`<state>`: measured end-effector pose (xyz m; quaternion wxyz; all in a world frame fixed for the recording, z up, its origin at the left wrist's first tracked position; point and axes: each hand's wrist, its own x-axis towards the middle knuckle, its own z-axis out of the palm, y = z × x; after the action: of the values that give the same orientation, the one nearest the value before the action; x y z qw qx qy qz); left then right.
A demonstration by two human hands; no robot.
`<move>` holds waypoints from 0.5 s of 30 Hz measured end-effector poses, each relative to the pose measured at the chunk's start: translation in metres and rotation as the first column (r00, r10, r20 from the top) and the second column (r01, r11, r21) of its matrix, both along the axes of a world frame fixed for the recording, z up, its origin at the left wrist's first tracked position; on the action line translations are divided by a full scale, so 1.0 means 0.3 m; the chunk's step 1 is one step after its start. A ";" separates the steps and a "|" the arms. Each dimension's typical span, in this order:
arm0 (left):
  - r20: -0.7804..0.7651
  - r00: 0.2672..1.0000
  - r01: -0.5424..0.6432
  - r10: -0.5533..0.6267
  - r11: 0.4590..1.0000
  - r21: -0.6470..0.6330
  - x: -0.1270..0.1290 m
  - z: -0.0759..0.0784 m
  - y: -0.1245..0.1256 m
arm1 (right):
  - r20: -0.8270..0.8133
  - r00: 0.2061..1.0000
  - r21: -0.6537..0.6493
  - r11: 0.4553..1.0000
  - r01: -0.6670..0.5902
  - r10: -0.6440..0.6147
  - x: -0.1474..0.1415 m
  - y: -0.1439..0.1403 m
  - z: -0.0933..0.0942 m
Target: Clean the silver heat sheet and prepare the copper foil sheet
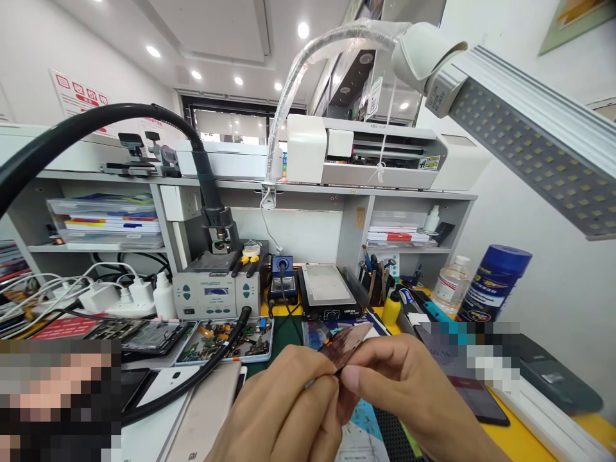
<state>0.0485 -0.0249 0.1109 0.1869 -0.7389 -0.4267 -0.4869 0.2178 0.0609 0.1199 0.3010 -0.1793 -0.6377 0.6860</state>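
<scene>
Both my hands meet low in the middle of the view, pinching one small thin copper-brown piece [347,344] that looks like a flex cable or film. My left hand [283,410] grips its near end between thumb and fingers. My right hand [409,391] holds the piece from the right with thumb and forefinger. The piece is tilted up and away from me, above the green mat [289,328]. What lies directly under my hands is hidden.
Behind my hands stand a rework station [215,290], a black hot plate [328,292], a parts tray [226,340] and a tool holder [378,277]. Phones [205,414] lie left. A blue can [495,282] and bottle [450,282] stand right. An LED lamp [529,151] hangs overhead.
</scene>
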 end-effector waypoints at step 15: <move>0.545 0.816 0.376 -0.195 0.895 -0.242 -0.013 0.002 0.007 | 0.029 1.000 0.003 1.000 0.013 -0.013 -0.007 -0.013 0.007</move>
<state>0.0447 -0.0229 0.1114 -0.1380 -0.6617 -0.4202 -0.6054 0.2158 0.0572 0.1220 0.2965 -0.1929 -0.6417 0.6805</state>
